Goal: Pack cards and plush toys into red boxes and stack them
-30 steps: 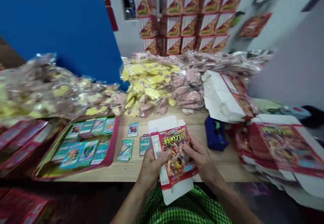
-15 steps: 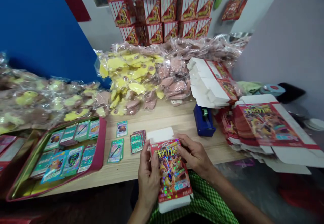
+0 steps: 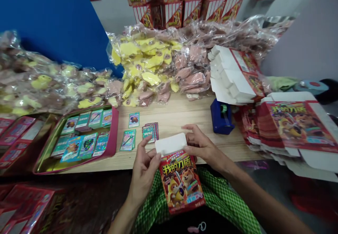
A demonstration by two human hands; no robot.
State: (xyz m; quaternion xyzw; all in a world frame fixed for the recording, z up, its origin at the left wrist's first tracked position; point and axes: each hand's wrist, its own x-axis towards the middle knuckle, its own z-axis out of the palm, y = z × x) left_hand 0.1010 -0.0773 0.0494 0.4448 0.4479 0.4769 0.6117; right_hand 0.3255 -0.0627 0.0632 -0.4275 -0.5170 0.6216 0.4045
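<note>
A red card box (image 3: 182,181) with cartoon animals on its front is tilted over my lap, its white top flap (image 3: 171,144) raised. My left hand (image 3: 145,167) grips the box's upper left corner, thumb in front and fingers around the far side. At the upper right corner, my right hand (image 3: 202,146) has its thumb on the flap's edge, with the index finger stretched out above. The inside of the box is hidden. Just beyond it lie a stack of cards (image 3: 150,133), a smaller pile (image 3: 128,140) and a single card (image 3: 134,119).
A pink-rimmed tin (image 3: 114,131) of cards stands at left. A blue tape dispenser (image 3: 221,117) and flattened boxes (image 3: 295,124) are at right. Bagged yellow plush pieces (image 3: 148,57) and pink ones (image 3: 194,72) line the back, below stacked display boxes (image 3: 173,13).
My hands have shifted to the box's top corners, the left moving up from its side. The white flap at the box's lower end no longer shows. The view has tilted down and left.
</note>
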